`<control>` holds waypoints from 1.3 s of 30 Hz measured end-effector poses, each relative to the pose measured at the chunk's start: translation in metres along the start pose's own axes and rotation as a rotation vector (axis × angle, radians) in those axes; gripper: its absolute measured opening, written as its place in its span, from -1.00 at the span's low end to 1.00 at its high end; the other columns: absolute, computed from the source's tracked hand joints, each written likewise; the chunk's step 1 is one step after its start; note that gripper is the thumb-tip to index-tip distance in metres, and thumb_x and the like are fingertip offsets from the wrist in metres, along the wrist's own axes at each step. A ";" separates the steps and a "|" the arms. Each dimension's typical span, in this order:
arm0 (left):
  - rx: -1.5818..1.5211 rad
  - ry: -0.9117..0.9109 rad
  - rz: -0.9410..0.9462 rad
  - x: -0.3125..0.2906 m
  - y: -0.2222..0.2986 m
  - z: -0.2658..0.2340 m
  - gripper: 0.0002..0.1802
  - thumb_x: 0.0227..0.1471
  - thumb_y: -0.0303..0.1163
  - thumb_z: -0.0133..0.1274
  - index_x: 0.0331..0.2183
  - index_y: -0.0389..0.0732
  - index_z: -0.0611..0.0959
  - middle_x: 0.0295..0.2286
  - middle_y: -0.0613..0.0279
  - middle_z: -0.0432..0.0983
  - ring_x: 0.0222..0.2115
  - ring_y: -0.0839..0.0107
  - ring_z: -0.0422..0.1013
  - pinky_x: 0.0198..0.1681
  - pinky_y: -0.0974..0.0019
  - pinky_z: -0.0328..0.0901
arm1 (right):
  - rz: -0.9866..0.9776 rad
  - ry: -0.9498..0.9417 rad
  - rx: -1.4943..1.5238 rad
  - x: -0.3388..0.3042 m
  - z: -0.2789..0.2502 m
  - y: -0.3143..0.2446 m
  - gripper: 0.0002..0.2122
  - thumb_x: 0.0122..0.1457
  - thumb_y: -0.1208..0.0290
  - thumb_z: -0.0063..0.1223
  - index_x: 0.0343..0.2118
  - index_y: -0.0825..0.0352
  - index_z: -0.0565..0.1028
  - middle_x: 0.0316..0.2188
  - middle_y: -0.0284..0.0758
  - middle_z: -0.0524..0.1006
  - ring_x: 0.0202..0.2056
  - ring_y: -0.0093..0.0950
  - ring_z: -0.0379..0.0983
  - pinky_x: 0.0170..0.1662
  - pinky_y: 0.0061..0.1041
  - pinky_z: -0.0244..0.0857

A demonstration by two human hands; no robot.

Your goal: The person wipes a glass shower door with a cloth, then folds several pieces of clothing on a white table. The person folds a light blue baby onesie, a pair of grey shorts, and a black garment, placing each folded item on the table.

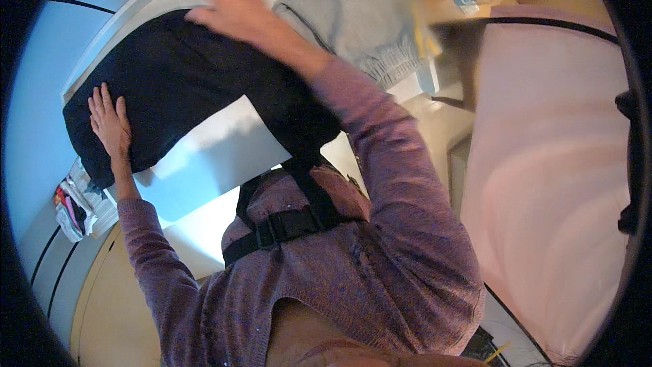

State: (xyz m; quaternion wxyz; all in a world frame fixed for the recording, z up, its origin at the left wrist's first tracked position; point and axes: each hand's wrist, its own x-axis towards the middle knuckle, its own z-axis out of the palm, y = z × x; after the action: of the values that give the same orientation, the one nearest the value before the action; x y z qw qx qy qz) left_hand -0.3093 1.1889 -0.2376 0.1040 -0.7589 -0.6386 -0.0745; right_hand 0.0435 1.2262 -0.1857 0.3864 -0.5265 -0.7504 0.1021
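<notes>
A black garment (197, 75) lies spread across a white tabletop (217, 149), reaching from the far left toward my chest. Flat on its left part rests my left hand (110, 121), fingers stretched out and nothing in them. My right hand (234, 8) is over the garment's far edge, slightly blurred, with its fingers extended and apart. Whether that hand touches the cloth I cannot tell. Beyond my right forearm, a grey garment (353, 17) with a gathered, ribbed edge lies at the back of the table.
On the right spreads a pale pink sheet (543, 163). A wooden surface (564, 1) at the back right holds several small items. Left of the table is a cluster of colourful small things (73, 211). A light wooden panel (102, 306) stands at the lower left.
</notes>
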 end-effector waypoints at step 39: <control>-0.076 0.095 0.038 0.001 -0.004 0.002 -0.42 0.13 0.06 -0.33 0.14 0.09 0.19 0.17 0.26 -0.01 0.20 0.22 -0.13 0.20 0.03 -0.21 | 0.084 -0.159 -0.712 -0.065 -0.135 0.081 -0.44 -0.17 0.33 0.18 -0.02 0.28 0.31 0.00 -0.06 0.27 0.05 -0.15 0.19 -0.02 -0.23 0.20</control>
State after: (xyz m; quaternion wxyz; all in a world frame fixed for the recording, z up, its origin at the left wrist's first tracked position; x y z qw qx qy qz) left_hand -0.3131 1.1910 -0.2392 0.1066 -0.7697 -0.6153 -0.1325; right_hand 0.2033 1.1698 -0.1705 0.1151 -0.6488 -0.7443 -0.1092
